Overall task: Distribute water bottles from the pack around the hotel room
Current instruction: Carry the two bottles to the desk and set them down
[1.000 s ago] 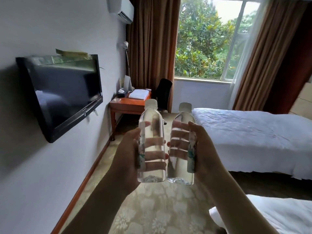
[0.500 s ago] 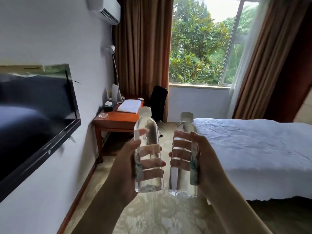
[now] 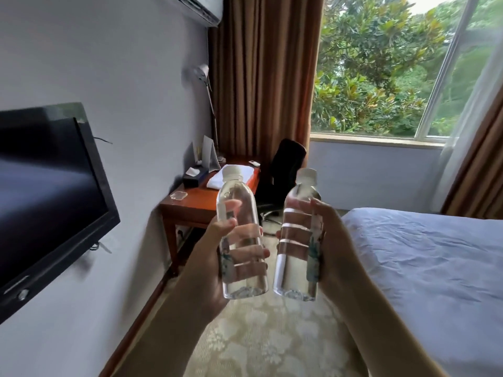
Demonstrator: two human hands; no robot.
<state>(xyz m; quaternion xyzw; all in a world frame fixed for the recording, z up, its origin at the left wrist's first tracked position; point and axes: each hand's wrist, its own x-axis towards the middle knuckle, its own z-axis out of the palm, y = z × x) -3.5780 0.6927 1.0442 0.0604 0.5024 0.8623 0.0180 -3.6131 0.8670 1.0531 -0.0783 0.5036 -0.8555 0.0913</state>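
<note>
While both arms reach forward, each hand's fingers wrap one upright water bottle.

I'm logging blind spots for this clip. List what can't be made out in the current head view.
- Pack: not in view at all.
- Labels on the left bottle and right bottle: head view, print too small and partly wrapped by the left hand and right hand.
- TV: cut off by the left edge.
- Small items on the desk: blurred; towel partly behind the left bottle.
</note>
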